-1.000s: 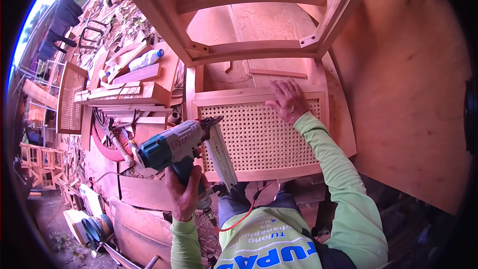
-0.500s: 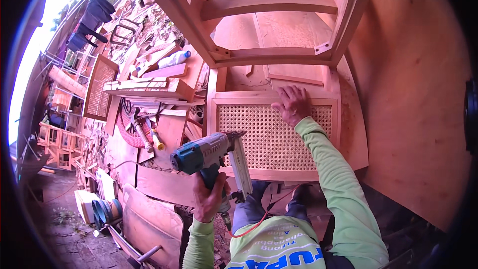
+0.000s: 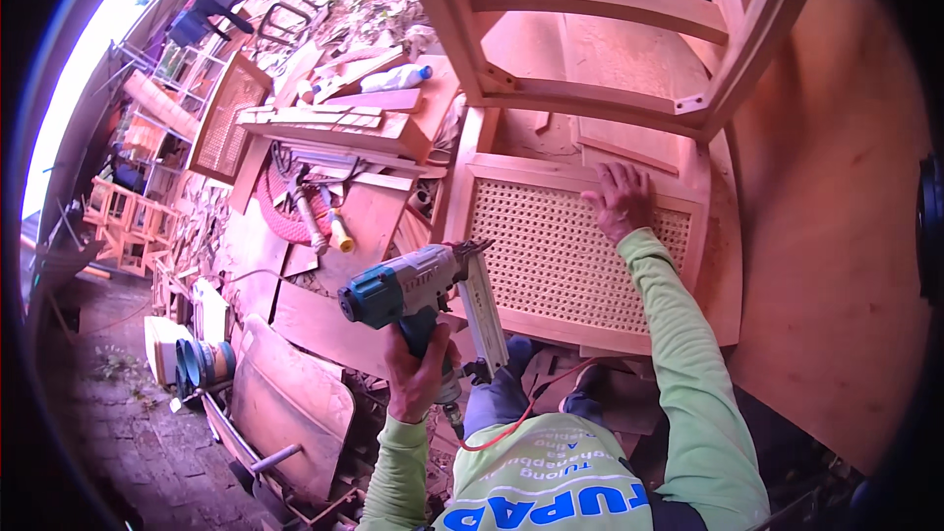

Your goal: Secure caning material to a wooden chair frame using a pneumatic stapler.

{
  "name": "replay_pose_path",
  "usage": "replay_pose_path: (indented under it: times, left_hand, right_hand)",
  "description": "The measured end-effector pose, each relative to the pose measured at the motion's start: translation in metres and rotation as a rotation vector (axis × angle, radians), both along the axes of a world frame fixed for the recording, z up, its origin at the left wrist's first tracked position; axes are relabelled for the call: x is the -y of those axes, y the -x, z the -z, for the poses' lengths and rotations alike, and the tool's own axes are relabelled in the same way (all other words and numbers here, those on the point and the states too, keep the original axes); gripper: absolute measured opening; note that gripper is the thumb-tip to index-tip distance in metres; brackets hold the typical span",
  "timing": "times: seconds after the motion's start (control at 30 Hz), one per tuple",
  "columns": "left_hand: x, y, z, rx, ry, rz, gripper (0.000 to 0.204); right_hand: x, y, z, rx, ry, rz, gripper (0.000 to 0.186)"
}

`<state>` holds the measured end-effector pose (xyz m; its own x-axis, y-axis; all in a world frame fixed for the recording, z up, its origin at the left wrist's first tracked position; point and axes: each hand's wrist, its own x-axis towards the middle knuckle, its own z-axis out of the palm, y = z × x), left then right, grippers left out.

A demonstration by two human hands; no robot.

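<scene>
My left hand [image 3: 417, 374] is wrapped round the grip of a teal and grey nail gun [image 3: 408, 285], raised in front of my body. Its nose points toward the left edge of a woven cane panel [image 3: 551, 256], apparently apart from it. A pale wooden frame [image 3: 575, 181] surrounds the panel. With its fingers spread, my right hand [image 3: 623, 205] rests over the panel's far edge and the frame rail. Beyond the panel rises a wooden framework [image 3: 600, 2] with crossbars, like part of a chair. An orange-red hose [image 3: 506, 433] hangs below the nail gun.
On the left, a bench holds wood strips [image 3: 324, 123], a plastic bottle [image 3: 396, 78], a coil of red hose [image 3: 280, 205] and a yellow-ended hand tool [image 3: 340, 232]. Blue buckets [image 3: 208, 362] stand near a wheelbarrow [image 3: 285, 403]. A large wooden panel [image 3: 836, 197] borders the right side.
The view has shifted, so the bench and framework appear farther right and slightly tilted. My left hand still grips the nail gun, and my right hand stays on the panel's far edge.
</scene>
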<state>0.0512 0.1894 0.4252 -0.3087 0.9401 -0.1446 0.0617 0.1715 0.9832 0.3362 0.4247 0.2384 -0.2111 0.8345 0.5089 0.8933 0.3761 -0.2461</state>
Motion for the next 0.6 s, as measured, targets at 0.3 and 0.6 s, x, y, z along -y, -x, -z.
replay_pose_path:
  times: [0.3, 0.6]
  left_hand:
    - [0.018, 0.037, -0.018, -0.151, 0.061, -0.156, 0.029]
    - [-0.034, 0.050, -0.021, -0.324, 0.150, 0.099, 0.040]
  right_hand:
    - [-0.003, -0.004, -0.009, 0.043, 0.039, -0.041, 0.062]
    - [0.001, 0.005, -0.010, 0.023, 0.033, 0.017, 0.060]
